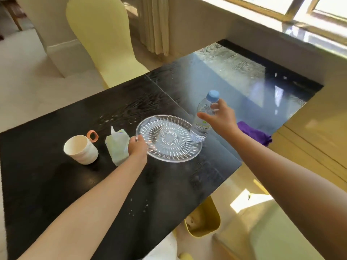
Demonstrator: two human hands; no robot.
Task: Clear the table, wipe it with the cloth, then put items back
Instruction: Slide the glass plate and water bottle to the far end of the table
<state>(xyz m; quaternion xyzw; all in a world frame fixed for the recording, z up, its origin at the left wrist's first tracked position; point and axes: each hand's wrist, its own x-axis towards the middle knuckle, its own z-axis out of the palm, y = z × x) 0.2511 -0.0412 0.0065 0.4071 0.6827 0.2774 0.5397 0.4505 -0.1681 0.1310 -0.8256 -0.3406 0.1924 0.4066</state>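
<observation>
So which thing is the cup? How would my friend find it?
Look at the black table, at its left end. The cup stands upright there, beside the tissue pack. It is the only cream-white thing with an orange loop handle.

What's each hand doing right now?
Left hand: closed on the glass plate rim.
Right hand: open, fingers spread beside the water bottle, not gripping.

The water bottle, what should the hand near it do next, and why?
Probably let go and draw back. The water bottle stands upright on the table beside the glass plate, and the right hand is open around it, barely touching. The left hand holds the plate's rim.
</observation>
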